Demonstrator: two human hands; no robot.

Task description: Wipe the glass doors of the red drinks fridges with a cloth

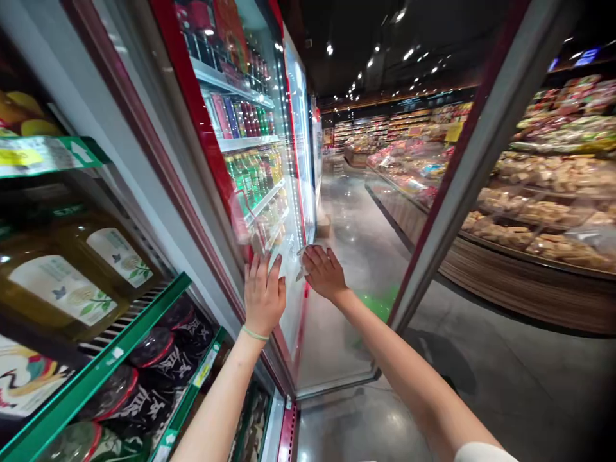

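A fridge's glass door (356, 346) with a dark-red and grey frame stands swung outward before me. My right hand (325, 273) is against the glass near its hinge side, fingers curled over a crumpled white cloth or tissue (301, 264) that shows only at its edge. My left hand (264, 292), a pale green band at its wrist, is raised beside the door's hinge-side frame. Its fingers are stretched out and it holds nothing I can see; whether it touches the surface is unclear.
Left of me, open fridge shelves with green edges (120, 359) hold large juice bottles (62, 289) and dark-capped drink bottles (154, 353). Beyond the glass stands a red-framed drinks cooler (212, 128). A wood-sided display (529, 282) of packaged goods curves along the right aisle.
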